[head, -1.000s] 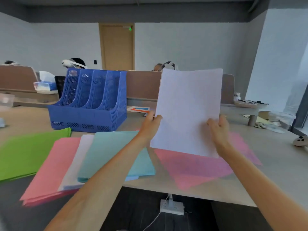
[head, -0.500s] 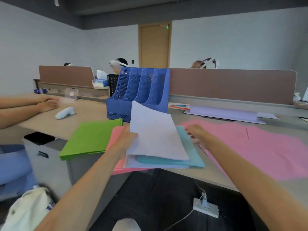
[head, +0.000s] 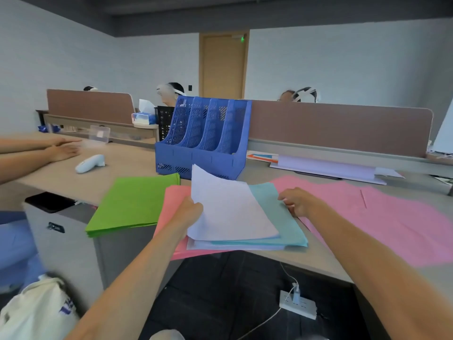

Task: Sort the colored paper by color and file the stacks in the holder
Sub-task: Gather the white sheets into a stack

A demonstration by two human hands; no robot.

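Left hand [head: 190, 208] pinches the white sheet [head: 230, 212] by its near-left edge, tilted over the teal stack [head: 282, 217] on the bench [head: 127, 168], near side of the blue holder [head: 203, 141]; right hand [head: 297, 202] lies curled at that stack's right edge, grip unclear. Risk: sheet dropped on teal mixes colours, & piles overhanging the near edge could slide. White pile [head: 235, 247] under teal mostly hidden.
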